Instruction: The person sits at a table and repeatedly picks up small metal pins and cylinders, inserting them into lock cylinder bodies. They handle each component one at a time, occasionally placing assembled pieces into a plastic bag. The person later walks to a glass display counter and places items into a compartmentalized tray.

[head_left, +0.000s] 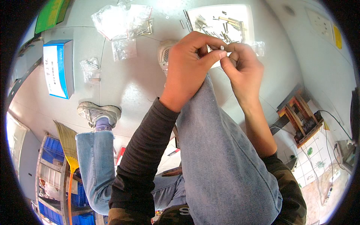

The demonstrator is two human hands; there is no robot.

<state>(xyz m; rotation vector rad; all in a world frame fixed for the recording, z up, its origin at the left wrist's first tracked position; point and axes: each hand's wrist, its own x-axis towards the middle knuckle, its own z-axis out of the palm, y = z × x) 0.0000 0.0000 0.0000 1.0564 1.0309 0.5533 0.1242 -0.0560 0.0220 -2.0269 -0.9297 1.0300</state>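
Note:
My left hand (189, 65) and my right hand (245, 65) meet above my raised knee. Between their thumbs and forefingers is a small shiny metal pin (222, 48); only its tip shows, and the fingers hide the rest. Just beyond the hands lies a white sheet or shallow tray (240, 10), strewn with several short metal pins (227, 27) in silver and brass tones. A few more pins (182, 24) rest on the floor along its left edge.
Clear plastic bags (122, 20) lie on the floor at the back, with smaller bags (124, 49) nearby. On the left stands a blue and white box (56, 69). A yellow broom (71, 157) leans by a shelf with blue bins (52, 152). A wooden rack (300, 116) is at right.

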